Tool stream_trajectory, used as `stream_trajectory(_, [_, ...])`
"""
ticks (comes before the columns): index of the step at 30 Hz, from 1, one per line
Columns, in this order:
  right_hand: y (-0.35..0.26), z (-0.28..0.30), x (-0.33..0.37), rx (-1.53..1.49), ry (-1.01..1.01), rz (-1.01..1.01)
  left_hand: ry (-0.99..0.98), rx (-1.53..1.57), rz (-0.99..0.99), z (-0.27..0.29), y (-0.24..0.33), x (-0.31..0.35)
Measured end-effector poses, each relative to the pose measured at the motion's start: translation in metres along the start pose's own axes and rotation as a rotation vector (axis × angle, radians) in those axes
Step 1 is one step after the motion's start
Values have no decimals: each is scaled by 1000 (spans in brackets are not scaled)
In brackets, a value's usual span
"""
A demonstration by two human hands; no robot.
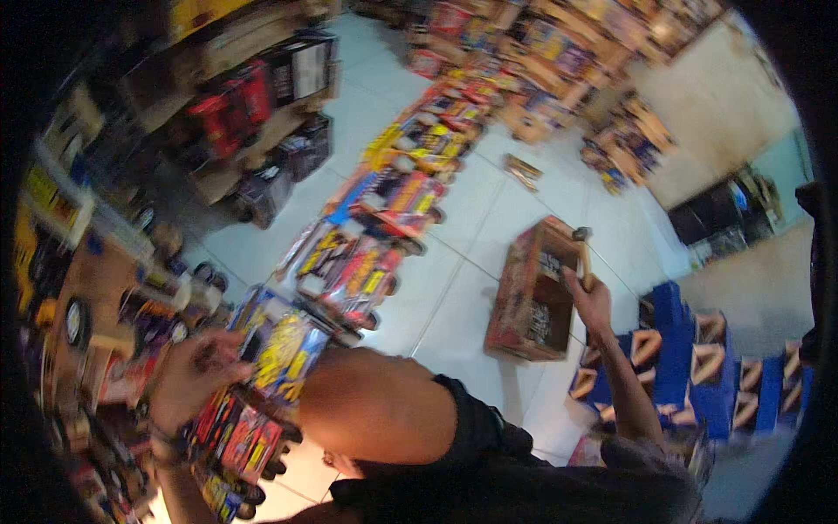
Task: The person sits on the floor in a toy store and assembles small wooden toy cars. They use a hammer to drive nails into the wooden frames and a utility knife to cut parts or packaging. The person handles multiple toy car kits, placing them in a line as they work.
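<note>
My right hand [590,301] is closed around the wooden handle of a small hammer [584,248], whose dark head points up. It is over the right side of an open wooden box [504,321] with a divider and small metal pieces inside, probably nails. My left hand [199,371], blurred, hangs at the left with thumb and fingers apart and nothing visible between them. Nearest to it are a yellow and blue toy truck [284,349] and a red toy truck [240,437]. My bare knee [384,406] is between the two hands.
A long row of colourful toy trucks [349,271] runs across the tiled floor [445,288]. More wooden toys [550,48] crowd the far side. Blue pieces with triangular wooden parts [707,362] stand at the right. A small wooden piece [522,172] lies beyond the box.
</note>
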State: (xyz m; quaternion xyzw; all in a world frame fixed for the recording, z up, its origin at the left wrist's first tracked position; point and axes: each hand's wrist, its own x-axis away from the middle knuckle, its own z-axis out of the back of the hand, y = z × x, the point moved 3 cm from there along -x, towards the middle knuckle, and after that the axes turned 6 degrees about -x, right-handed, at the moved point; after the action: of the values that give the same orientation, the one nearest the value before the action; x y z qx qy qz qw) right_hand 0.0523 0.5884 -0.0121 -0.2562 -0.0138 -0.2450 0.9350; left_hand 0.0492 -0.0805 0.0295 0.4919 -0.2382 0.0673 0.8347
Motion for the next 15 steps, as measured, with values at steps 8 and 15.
stream_trajectory(8, [99,-14,25,279,-313,273,173,-566,-433,-30,59,28])
stream_trajectory(15, [133,-70,-20,321,-400,224,-22,-829,-446,-52,68,35])
